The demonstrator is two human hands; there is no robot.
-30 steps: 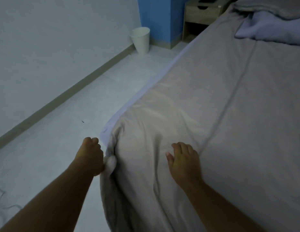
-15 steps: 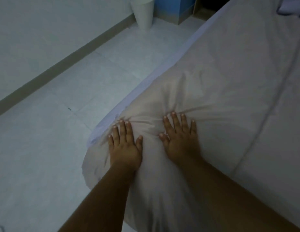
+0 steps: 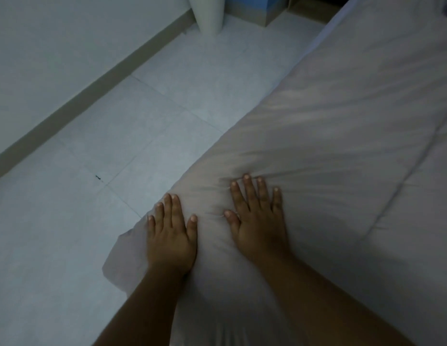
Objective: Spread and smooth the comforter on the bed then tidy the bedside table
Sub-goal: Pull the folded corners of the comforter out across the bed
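A grey-beige comforter [image 3: 342, 121] covers the bed and fills the right half of the head view. Its near-left corner hangs over the bed's edge toward the floor. My left hand [image 3: 170, 233] lies flat, palm down, on that corner at the very edge, fingers apart. To its right, my right hand [image 3: 257, 218] presses flat on the comforter, and small wrinkles fan out from its fingertips. Neither hand grips the cloth. The bedside table is out of view.
Pale floor tiles [image 3: 117, 158] run along the bed's left side to a white wall with a grey skirting board [image 3: 92, 88]. A white waste bin [image 3: 208, 13] stands at the top, next to a blue wall corner [image 3: 252, 6].
One second ago my left hand gripped the comforter's corner beside the bed; now it lies flat on top. Both hands have slid a little forward along the comforter, and my view has dropped closer.
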